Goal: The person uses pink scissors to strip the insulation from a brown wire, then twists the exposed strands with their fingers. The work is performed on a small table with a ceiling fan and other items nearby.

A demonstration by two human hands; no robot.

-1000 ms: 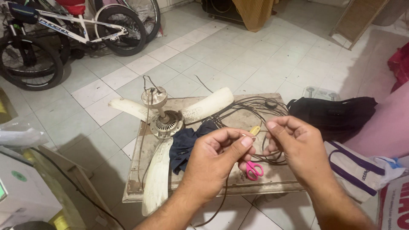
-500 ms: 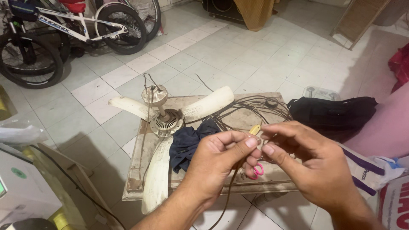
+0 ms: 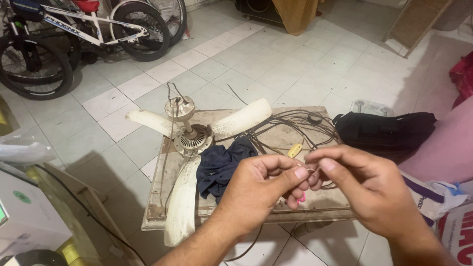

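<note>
Lying on a low wooden bench (image 3: 325, 209), a cream ceiling fan (image 3: 189, 140) sits at the left beside a dark blue cloth (image 3: 221, 165). Nearer the middle, the left hand (image 3: 261, 184) pinches a thin wire (image 3: 309, 170) (fingertips nearly meeting), and the right hand (image 3: 367, 187) pinches the same wire in a closed grip above tangled black cable (image 3: 295, 123). A black bag (image 3: 387, 133) lies right.
</note>
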